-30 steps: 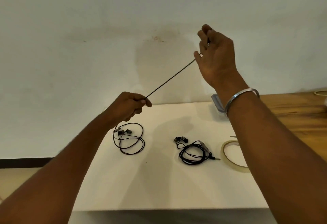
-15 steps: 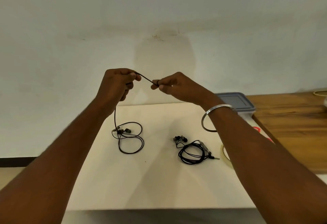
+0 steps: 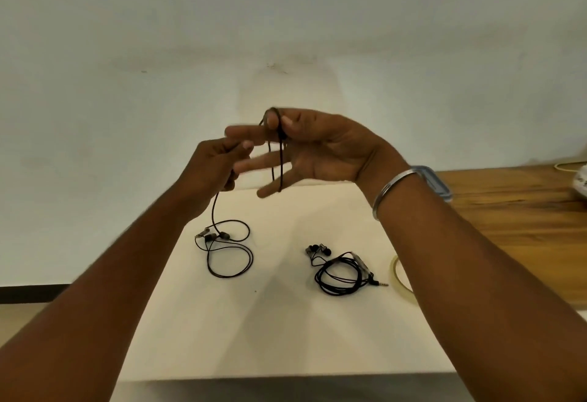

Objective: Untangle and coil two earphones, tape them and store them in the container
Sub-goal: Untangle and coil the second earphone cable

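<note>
The left hand (image 3: 219, 163), left of centre and raised above the worktop (image 3: 254, 322), has its fingers curled in, and its thumb and fingertips pinch the black cord of the loose earphone (image 3: 213, 211). From that pinch the cord drops straight down to the white worktop. There the rest of it lies in two slack loops with the earbuds at their left side, in the middle left of the frame.

Up from the pinch, the same cord crosses to the right hand (image 3: 320, 150) at the centre of the frame. This hand shows its palm to the camera with its fingers spread and pointing left. The cord runs in a long loop from the thumb at the top down across the fingers to the lowest finger. The thumb is bent onto the cord at the top of the loop, though blur hides the exact hold.

Lower and to the right, the coiled earphone (image 3: 341, 274) lies on the worktop in a tight bundle, buds at its upper left and plug sticking out to the right. Just right of it a clear tape roll (image 3: 394, 271) lies flat, partly hidden by the right forearm. A metal bangle (image 3: 390, 191) circles that wrist. Behind the wrist shows a corner of the container (image 3: 436, 180) with its blue-grey lid, beside a wooden board (image 3: 508, 211) at the right edge.
</note>
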